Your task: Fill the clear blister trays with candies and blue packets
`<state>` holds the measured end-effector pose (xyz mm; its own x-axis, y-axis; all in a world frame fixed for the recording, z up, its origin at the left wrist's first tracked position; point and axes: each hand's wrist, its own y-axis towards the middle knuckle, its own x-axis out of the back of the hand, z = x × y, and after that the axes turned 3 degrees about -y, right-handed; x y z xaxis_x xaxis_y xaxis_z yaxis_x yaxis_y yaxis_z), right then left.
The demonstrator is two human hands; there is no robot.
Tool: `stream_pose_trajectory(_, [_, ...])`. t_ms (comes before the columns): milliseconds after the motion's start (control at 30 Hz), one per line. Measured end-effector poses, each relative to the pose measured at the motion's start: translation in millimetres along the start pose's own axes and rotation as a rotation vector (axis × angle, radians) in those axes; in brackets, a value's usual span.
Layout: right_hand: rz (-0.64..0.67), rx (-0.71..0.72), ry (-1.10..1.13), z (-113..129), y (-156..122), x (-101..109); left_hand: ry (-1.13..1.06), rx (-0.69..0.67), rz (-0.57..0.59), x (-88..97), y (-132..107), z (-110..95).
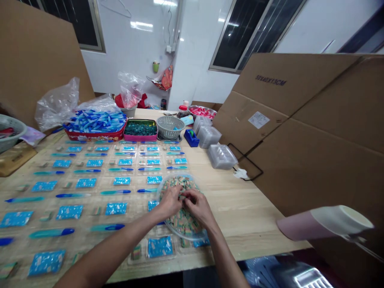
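Note:
Over a round clear bowl (202, 234) full of small striped blocks (183, 222) that look like erasers, my left hand (171, 201) and my right hand (198, 205) meet. Both have their fingers pinched together, tips nearly touching. What lies between the fingertips is too small and hidden to make out. The bowl rests on rows of clear plastic trays (132, 259). Many trays hold a blue packet (160, 247), a blue pen (115, 192) and a striped block (136, 252).
Behind the rows stand a red tin of blue pens (96, 122), a pink-rimmed tin (140, 129), a grey basket (170, 127) and a blue tape dispenser (191, 138). Stacked clear trays (222, 156) stand to the right. Cardboard (315, 140) walls the right side, near a pink-and-white cylinder (315, 224).

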<state>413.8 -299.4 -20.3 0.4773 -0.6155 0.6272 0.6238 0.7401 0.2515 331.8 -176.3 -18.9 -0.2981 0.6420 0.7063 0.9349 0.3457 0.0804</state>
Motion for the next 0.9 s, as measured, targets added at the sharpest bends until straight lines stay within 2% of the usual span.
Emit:
stream_pose_trajectory(300, [-0.008, 0.009, -0.066, -2.9, -2.6, -3.1, -0.022, -0.029, -0.005, -1.5, -0.8, 2.6])
stream_pose_trajectory(500, [-0.016, -0.024, -0.02, -5.3, -3.2, -5.3, -0.014, -0.034, -0.028, 0.7, -1.7, -1.5])
stream_pose_trajectory(667, [0.001, -0.058, -0.002, -8.1, -3.2, -5.7, 0.049, 0.016, 0.029, 2.2, -3.6, -4.7])
stream_pose_trajectory(900, [-0.091, -0.062, -0.088, -5.8, -4.4, -4.2, 0.077, 0.016, 0.026, -0.8, -3.5, -1.4])
